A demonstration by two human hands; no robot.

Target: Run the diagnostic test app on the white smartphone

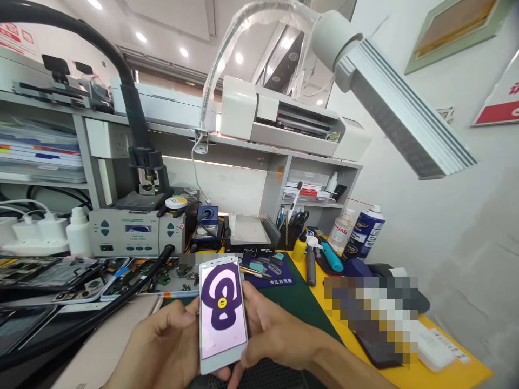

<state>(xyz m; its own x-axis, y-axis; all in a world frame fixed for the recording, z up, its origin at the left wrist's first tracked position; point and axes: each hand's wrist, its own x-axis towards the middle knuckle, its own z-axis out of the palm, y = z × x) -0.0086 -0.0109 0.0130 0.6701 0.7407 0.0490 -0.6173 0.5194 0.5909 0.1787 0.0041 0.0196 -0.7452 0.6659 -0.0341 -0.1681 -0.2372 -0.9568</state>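
A white smartphone is held upright between my two hands, its lit screen showing a dark purple looped shape with a small yellow face on pale pink. My left hand wraps around the phone's left edge, thumb along the side. From the right, my right hand grips the lower right edge, its thumb near the bottom corner. Fingertips of both hands show beneath the phone; the rest of them is hidden behind it. Just past the phone lie tweezers and small blades on a dark blue mat.
A grey soldering or hot-air station stands at the back left, its black hose crossing the left side. Trays of phone parts lie left. Spray can and bottle stand right. A lamp hangs overhead; part of the right table is pixelated.
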